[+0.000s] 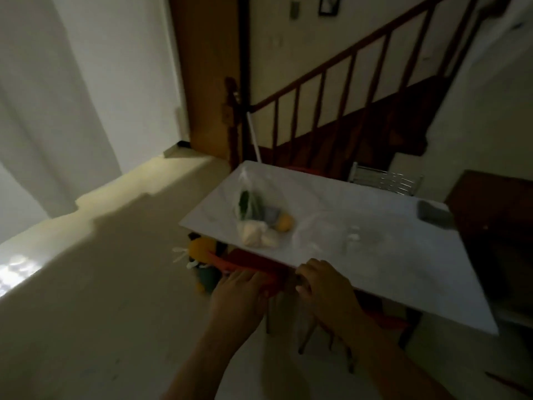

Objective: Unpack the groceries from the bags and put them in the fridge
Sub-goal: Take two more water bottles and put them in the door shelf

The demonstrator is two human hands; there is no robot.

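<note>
A clear plastic bag (253, 215) lies on the white table (389, 269), holding green leaves, an orange fruit (284, 222) and pale round items. Beside it lies another clear, flattened bag (337, 235) with small white bits. Both hands are at the table's near edge, a short way in front of the bags. My left hand (239, 293) curls its fingers over the top of a red chair back (253, 262) tucked under the table. My right hand (323, 281) grips the same chair back right at the table's edge. The view is dim and blurred, and no fridge shows.
A grey object (432, 216) sits at the table's far right corner. A metal chair (386, 180) stands behind the table, in front of a wooden stair railing (317, 90). Yellow and teal toys (203, 255) lie under the table. Dark wooden furniture (496, 226) stands at the right.
</note>
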